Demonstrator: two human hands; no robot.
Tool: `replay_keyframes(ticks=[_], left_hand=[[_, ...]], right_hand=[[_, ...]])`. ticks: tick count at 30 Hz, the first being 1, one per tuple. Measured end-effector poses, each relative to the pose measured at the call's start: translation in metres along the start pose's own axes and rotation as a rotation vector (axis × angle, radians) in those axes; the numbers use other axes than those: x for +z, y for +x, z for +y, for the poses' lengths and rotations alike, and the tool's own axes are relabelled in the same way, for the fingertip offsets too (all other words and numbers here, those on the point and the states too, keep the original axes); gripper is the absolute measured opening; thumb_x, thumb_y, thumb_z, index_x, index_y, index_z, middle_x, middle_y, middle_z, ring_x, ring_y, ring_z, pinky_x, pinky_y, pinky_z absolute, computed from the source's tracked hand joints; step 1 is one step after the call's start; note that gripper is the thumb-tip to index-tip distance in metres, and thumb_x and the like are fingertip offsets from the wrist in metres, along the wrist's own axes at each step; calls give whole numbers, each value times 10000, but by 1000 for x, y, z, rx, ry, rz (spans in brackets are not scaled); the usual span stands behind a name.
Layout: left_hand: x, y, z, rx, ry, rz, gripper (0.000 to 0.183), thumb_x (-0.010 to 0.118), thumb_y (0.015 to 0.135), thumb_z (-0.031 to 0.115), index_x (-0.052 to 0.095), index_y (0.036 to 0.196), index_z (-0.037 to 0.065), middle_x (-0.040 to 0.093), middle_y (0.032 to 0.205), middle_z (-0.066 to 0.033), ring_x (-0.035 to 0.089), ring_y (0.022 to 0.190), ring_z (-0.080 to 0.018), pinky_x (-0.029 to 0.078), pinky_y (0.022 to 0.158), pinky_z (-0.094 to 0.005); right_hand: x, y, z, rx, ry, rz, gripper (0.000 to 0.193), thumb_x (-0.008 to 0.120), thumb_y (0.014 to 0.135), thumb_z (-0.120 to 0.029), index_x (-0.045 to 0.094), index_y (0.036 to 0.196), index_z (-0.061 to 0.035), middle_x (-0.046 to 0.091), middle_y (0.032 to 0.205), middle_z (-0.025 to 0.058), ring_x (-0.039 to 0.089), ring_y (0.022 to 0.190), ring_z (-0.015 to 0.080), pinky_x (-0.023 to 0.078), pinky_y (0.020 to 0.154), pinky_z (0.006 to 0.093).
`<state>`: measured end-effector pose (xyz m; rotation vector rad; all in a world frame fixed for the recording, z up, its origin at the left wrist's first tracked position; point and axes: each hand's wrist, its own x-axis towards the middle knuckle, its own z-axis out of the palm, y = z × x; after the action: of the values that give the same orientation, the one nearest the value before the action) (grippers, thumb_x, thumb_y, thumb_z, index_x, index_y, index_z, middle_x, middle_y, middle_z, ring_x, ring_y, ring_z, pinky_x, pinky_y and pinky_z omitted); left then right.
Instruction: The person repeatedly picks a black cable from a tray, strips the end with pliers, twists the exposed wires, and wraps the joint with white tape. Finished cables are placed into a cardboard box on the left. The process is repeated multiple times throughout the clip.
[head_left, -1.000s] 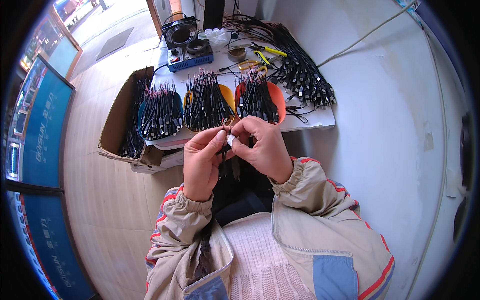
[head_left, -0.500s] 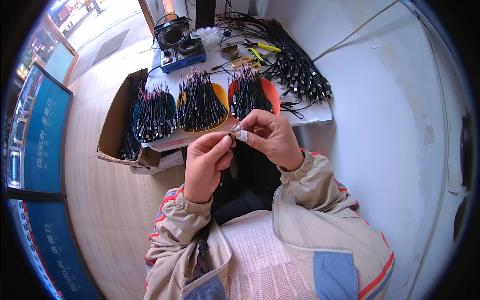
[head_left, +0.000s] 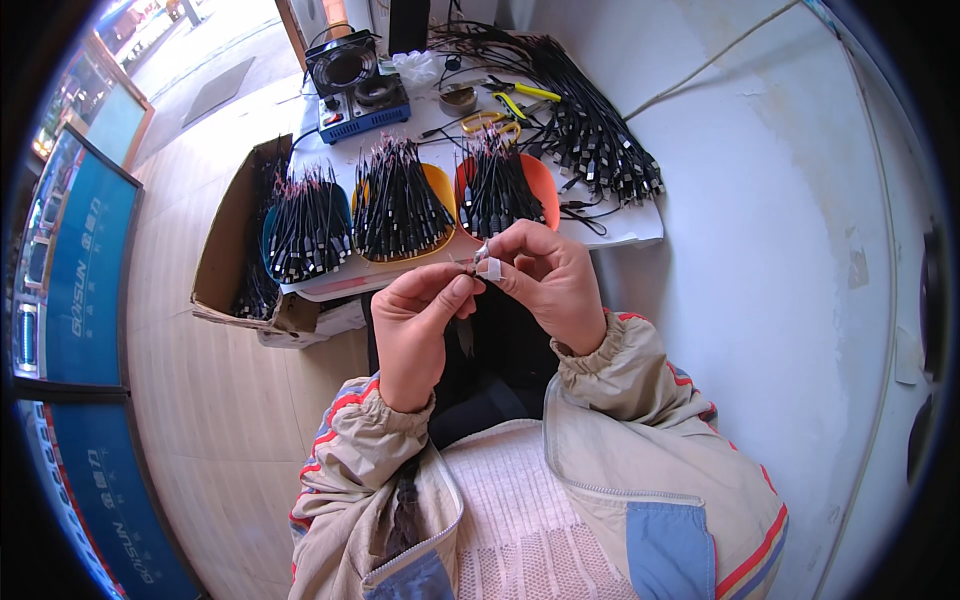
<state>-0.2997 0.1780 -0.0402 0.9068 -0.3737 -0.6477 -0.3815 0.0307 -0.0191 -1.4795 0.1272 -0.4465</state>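
Observation:
My left hand (head_left: 418, 318) and my right hand (head_left: 545, 282) meet over my lap, thumbs and forefingers pinched close together. Between the fingertips is something thin and small, like a wire end; its kind cannot be made out. A small silvery piece (head_left: 482, 252) shows at my right fingertips. White tape (head_left: 491, 268) wraps a digit of my right hand. Just beyond stand three bins filled with short black USB cables with reddish wire ends: a blue bin (head_left: 268, 238), a yellow bin (head_left: 440, 182) and an orange bin (head_left: 541, 185).
On the white table (head_left: 630, 228) are a blue soldering fume or heater unit (head_left: 362, 112), a tape roll (head_left: 459, 98), yellow-handled pliers (head_left: 537, 92), yellow scissors (head_left: 485, 122) and a large cable bundle (head_left: 600, 140). A cardboard box (head_left: 215, 270) holds more cables at left. A wall (head_left: 760, 250) stands right.
Both hands stay pinched together. My left hand has shifted slightly right, and the silvery piece at my right fingertips now sits a little higher and more upright.

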Motion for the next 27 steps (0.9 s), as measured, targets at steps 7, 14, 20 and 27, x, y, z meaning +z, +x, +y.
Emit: replay_keyframes(ticks=[7,14,20,27], left_hand=[[-3,0,-1,-113,-147,-58,146,660,876,25,666,1009,-36,695,884,-124,617,720,-126,493,657,-227],[-5,-1,-7,-148,-291,-59,137,646,880,16,658,1006,-37,689,901,-129,621,742,-148,499,668,-242],[-4,-1,-9,-116,-286,-30,135,646,879,15,658,1001,-41,690,895,-132,629,755,-155,498,673,-256],[0,-6,-5,-54,-207,4,126,654,872,15,669,981,-46,693,870,-127,625,737,-143,487,665,-245]], right_hand=[[1,1,5,-83,-94,-10,162,671,902,-131,633,993,-3,646,858,-6,512,631,-15,384,537,147],[6,-3,10,202,470,-20,131,653,909,-116,624,990,-17,650,883,5,529,697,27,395,584,161],[10,-8,10,136,364,36,141,644,917,-115,613,994,-1,653,884,19,574,753,50,452,657,183],[18,-15,9,-19,227,79,143,635,920,-85,593,1005,22,635,929,42,605,810,70,498,712,205]])
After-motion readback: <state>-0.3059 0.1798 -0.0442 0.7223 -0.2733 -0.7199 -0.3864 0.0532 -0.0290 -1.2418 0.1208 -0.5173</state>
